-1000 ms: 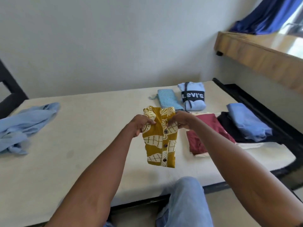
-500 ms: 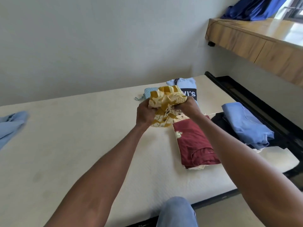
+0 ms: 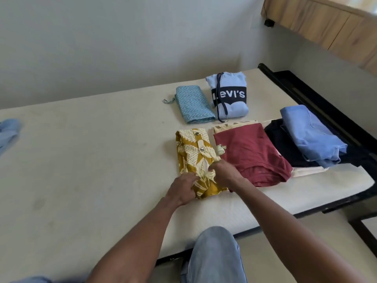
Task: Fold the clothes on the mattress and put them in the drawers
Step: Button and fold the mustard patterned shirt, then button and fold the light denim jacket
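Both hands, left hand [image 3: 182, 188] and right hand [image 3: 224, 174], press flat on the yellow shirt [image 3: 194, 158]; smooth away from them, keep edges square beside the maroon shirt [image 3: 253, 154].

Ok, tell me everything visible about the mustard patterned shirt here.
The mustard patterned shirt is thin woven-looking cloth, mustard with cream leaf prints and a buttoned placket showing two buttons. It lies folded into a narrow bundle on the mattress, just left of the maroon shirt. The left hand and right hand press its near end.
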